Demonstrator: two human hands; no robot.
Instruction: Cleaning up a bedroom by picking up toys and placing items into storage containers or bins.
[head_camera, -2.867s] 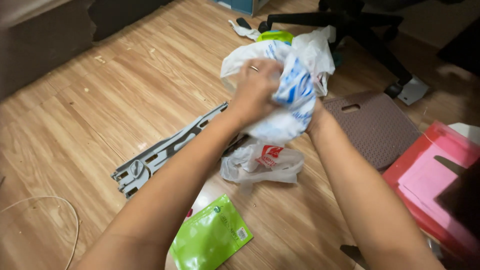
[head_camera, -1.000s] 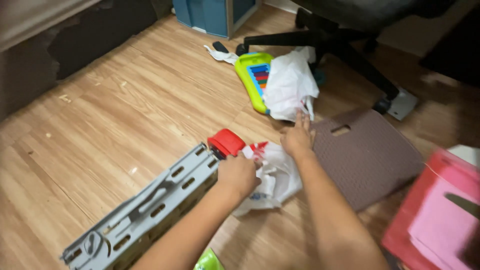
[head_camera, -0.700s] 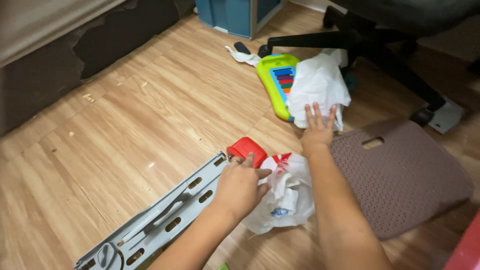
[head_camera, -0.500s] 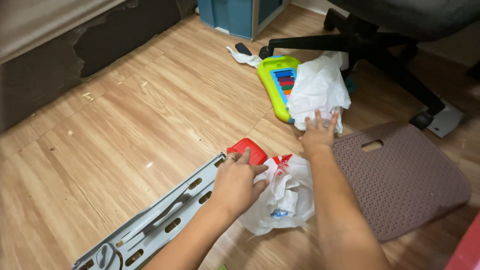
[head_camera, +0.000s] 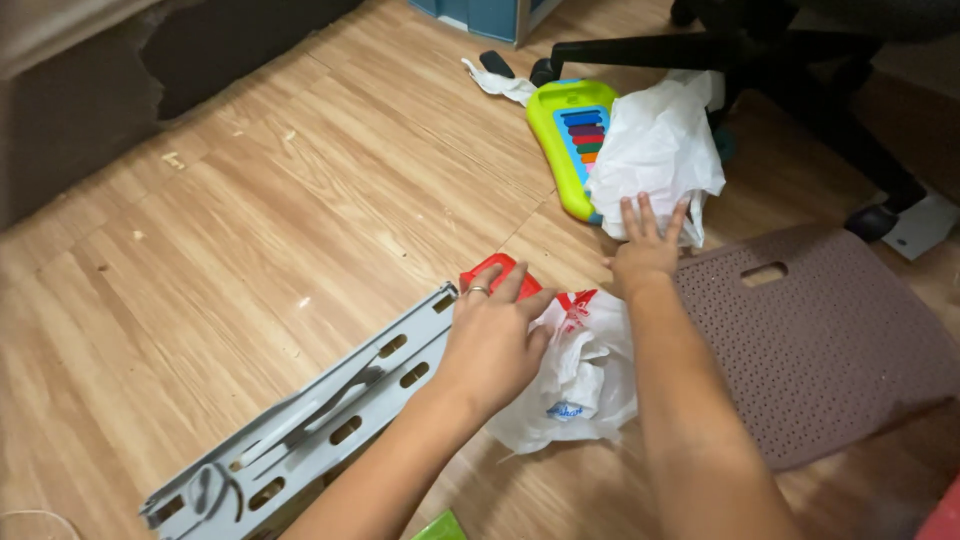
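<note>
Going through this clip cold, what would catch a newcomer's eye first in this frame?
Two bare arms reach across a wooden floor: the left hand rests on a crumpled white plastic bag beside a red piece, and the right hand presses its fingers flat on a second white bag farther off. That bag lies over a bright green toy xylophone, and a long grey slotted rail runs off at lower left.
</note>
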